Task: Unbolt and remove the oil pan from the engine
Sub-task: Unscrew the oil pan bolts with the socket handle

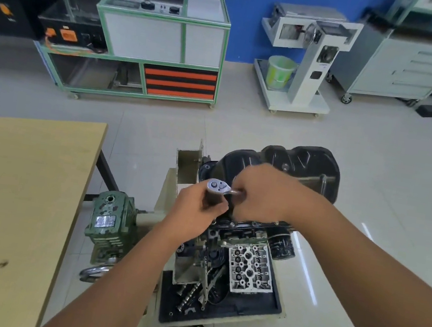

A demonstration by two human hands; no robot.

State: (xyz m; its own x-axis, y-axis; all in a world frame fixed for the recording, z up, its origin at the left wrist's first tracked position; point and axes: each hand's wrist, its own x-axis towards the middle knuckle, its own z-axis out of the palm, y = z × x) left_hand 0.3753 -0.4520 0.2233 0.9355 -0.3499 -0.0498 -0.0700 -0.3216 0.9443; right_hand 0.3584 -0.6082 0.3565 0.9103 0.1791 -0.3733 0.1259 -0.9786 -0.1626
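Note:
A black oil pan [297, 159] sits on top of the inverted engine [244, 226], which is held on a stand. My left hand [196, 205] grips the dark socket extension below the silver ratchet head [218, 185], near the pan's front left edge. Over the same spot, my right hand [261, 193] holds the ratchet handle, which sticks out from the head to the right and is mostly hidden in the fist. Both hands cover the bolt under the tool. A few pan bolts [232, 224] show along the front flange.
A wooden table [15, 188] stands at the left. A green gearbox [109, 220] with a handwheel drives the stand. Below the engine, a black tray [274, 302] holds a cylinder head [250, 267] and a camshaft. Cabinets and carts line the far wall.

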